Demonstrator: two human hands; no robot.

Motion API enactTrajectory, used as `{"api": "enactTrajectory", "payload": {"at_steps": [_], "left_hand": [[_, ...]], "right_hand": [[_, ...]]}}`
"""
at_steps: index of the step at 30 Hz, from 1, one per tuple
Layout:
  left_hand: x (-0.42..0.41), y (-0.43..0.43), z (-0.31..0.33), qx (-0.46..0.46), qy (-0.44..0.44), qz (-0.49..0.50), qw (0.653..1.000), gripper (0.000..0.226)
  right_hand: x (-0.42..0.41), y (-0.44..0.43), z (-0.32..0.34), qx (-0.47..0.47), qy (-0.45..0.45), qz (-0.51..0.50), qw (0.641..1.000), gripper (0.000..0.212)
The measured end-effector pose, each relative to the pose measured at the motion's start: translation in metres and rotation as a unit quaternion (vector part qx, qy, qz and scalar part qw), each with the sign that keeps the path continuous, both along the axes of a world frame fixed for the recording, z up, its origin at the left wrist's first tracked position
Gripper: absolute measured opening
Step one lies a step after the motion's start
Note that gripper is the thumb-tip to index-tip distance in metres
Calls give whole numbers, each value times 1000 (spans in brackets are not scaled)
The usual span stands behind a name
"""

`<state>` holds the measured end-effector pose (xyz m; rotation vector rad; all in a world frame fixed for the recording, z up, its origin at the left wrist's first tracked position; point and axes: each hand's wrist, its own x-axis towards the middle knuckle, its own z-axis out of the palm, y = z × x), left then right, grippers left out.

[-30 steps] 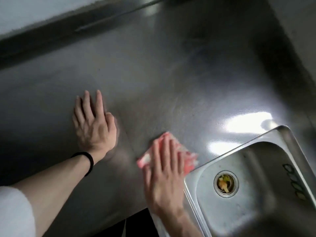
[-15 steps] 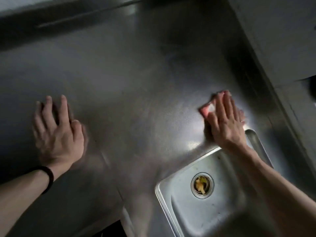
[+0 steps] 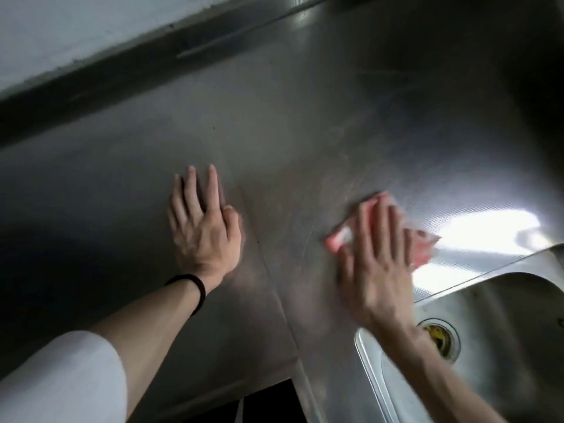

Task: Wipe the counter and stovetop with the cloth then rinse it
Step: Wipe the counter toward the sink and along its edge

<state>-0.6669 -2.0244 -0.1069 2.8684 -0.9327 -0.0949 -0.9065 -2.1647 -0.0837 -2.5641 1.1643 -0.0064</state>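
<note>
While the wipe is under way, risks run so:
Counter [image 3: 305,117]: smooth steel; a braced palm could slide.
Sink [image 3: 503,346]: at 4 o'clock; the cloth may drop over its rim.
Right hand [image 3: 375,270]: fingers spread, pressed flat on the cloth [image 3: 422,250] (blurred), which may bunch.
Left hand [image 3: 204,230]: fingers apart, empty, flat at 9 o'clock.

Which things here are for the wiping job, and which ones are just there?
For the job:
- pink cloth, flat under the right hand
- steel counter being wiped
- sink, for rinsing later
- left hand, pressed flat on the counter

Just there:
- black wristband
- food scraps in the drain
- wall behind
</note>
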Motion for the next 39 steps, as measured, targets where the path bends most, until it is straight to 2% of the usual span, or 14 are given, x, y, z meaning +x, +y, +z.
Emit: {"api": "enactTrajectory", "payload": {"at_steps": [4,8,10,12,14,16,18,22,24,27,32,34,36,39], "left_hand": [[0,-1,0,6,0,-3,1000,70],[0,-3,2,7,6,2,1000,71],[0,-4,3,13,7,4,1000,71],[0,-3,4,15,10,3,1000,71],[0,-2,4,11,14,2,1000,71],[0,-2,3,9,11,1,1000,72],[1,-4,2,4,5,1,1000,72],[0,-4,3,4,2,3,1000,72],[0,-4,3,7,4,4,1000,73],[0,-4,5,3,5,6,1000,73],[0,-2,1,-17,-15,-7,1000,72],[1,-1,-1,-18,-19,-5,1000,72],[1,-2,-1,-17,-15,-3,1000,73],[2,-3,0,-12,-8,2,1000,74]], "right_hand": [[38,93,-1,16,-16,157,987,71],[33,22,-6,6,-26,240,970,66],[24,-46,-10,-28,-41,180,982,63],[7,-126,-12,-56,-19,59,997,66],[-17,-202,-9,-30,19,-58,998,76],[-36,-254,-8,-1,55,-98,994,77],[-43,-278,-13,-30,53,-76,995,69],[-9,-259,-12,-23,34,-189,981,81],[18,-222,-3,-28,20,-155,987,80],[55,-131,7,-38,-11,-18,999,69],[107,15,-4,-10,-38,150,988,67],[107,16,-9,5,-48,201,978,66],[101,-20,-10,-5,-51,237,970,65],[98,-108,-8,-40,-32,163,985,64]]}}
